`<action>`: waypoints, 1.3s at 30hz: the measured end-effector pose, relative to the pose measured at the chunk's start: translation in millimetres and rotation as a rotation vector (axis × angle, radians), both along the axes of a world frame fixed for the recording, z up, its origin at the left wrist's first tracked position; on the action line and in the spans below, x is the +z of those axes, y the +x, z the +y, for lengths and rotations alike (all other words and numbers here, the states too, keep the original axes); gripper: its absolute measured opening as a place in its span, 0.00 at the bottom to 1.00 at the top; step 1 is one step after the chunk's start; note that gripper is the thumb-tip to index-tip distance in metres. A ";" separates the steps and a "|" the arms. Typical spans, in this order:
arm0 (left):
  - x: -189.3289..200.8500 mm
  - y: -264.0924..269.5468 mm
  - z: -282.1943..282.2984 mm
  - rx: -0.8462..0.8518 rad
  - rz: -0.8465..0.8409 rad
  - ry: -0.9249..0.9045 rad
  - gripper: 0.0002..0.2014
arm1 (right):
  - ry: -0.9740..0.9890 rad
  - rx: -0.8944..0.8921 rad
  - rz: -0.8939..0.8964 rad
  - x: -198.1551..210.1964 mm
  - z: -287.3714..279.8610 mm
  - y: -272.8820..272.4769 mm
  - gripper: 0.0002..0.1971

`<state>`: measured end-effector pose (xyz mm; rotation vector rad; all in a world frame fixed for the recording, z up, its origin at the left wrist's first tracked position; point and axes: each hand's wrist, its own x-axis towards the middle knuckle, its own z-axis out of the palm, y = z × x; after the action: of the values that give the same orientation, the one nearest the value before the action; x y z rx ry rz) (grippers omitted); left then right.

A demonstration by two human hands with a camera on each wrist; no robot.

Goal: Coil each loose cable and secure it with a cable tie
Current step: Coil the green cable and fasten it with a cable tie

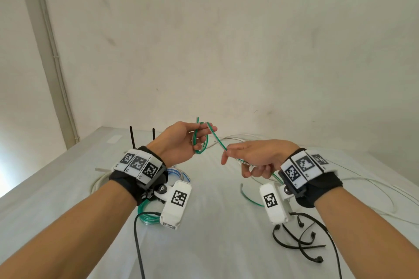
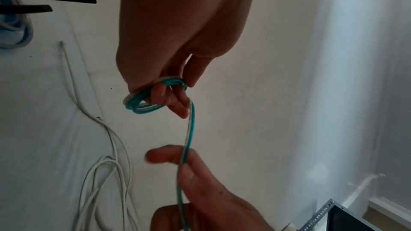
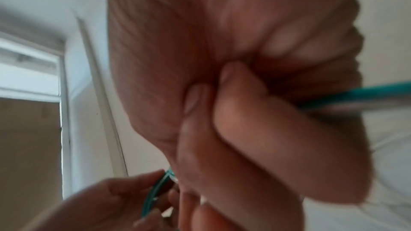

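A thin green-and-clear cable (image 1: pixel 217 140) runs between my two hands above the white table (image 1: pixel 215 222). My left hand (image 1: pixel 183 140) holds a small coil of it (image 2: pixel 146 101), with the loops wound round its fingers. My right hand (image 1: pixel 249 158) pinches the free length (image 2: pixel 184 157) lower and to the right, and the rest trails down to the table (image 1: pixel 249 199). The blurred right wrist view shows the curled fingers (image 3: pixel 255 129) with the cable (image 3: pixel 360 94) passing through them. Several black cable ties (image 1: pixel 299 240) lie at the front right.
A finished green coil (image 1: pixel 147 213) and a blue-and-white coil (image 1: pixel 179 172) lie under my left wrist. Loose white cables (image 1: pixel 374 190) sprawl at the right and back. Two black tie ends (image 1: pixel 132 138) stand up at the back left. A wall rises behind the table.
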<state>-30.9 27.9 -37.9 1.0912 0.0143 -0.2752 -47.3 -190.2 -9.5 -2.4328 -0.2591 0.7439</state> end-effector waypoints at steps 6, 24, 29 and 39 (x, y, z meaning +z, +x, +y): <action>1.8 -2.7 -11.9 0.050 -0.092 0.078 0.13 | 0.260 0.084 -0.348 -11.3 10.1 -0.3 0.16; 24.2 -11.9 -6.8 0.022 0.028 -0.296 0.11 | 0.308 0.168 -0.269 -12.8 28.0 -1.2 0.20; 20.5 -8.4 -5.1 0.022 0.052 -0.354 0.16 | 0.268 0.213 -0.310 -9.6 25.1 1.0 0.14; 31.2 -16.7 -6.0 -0.047 -0.031 -0.107 0.17 | 0.376 -0.018 -0.451 -12.5 12.3 12.3 0.08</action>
<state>-47.6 21.9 -6.7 0.9902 -0.0534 -0.2975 -35.0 -177.9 -22.0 -2.2041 -0.5016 0.1093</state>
